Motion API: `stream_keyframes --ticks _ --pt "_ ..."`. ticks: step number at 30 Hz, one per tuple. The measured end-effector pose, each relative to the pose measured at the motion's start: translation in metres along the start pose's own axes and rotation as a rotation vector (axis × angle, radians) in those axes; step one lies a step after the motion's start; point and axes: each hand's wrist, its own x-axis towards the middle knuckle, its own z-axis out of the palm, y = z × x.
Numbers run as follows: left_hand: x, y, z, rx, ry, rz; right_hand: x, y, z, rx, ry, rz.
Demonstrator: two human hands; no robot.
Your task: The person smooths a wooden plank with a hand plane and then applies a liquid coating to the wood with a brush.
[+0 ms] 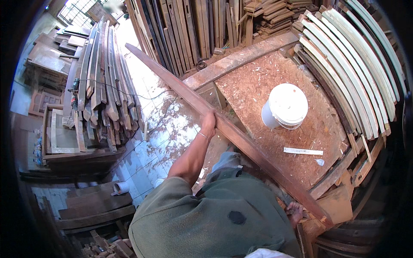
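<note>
A long reddish-brown timber (254, 150) runs diagonally from the upper left to the lower right. My left hand (207, 124) grips it near the middle, fingers wrapped on its edge. My right hand (294, 211) has curled fingers by the timber’s lower end; what they hold is partly hidden. Beyond the timber lies a chip-strewn particle board (241, 94) bearing a lidded white bucket (284, 103) and a pale flat strip (303, 151).
Boards stand upright (185, 30) at the back. Long timber lengths (103, 86), crossed by a cord, are piled at left over a tiled floor (144, 170). Pale curved pieces (344, 64) are stacked at right. Short offcuts (97, 247) lie at lower left.
</note>
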Motion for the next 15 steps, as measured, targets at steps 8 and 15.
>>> stream_keyframes --ticks 8,15 --pt "0.035 -0.016 0.015 0.292 0.121 0.120 0.154 -0.062 -0.067 1.144 0.138 0.763" --pt "0.026 -0.006 0.014 0.282 0.009 0.111 0.278 -0.100 -0.051 1.103 -0.071 0.390"
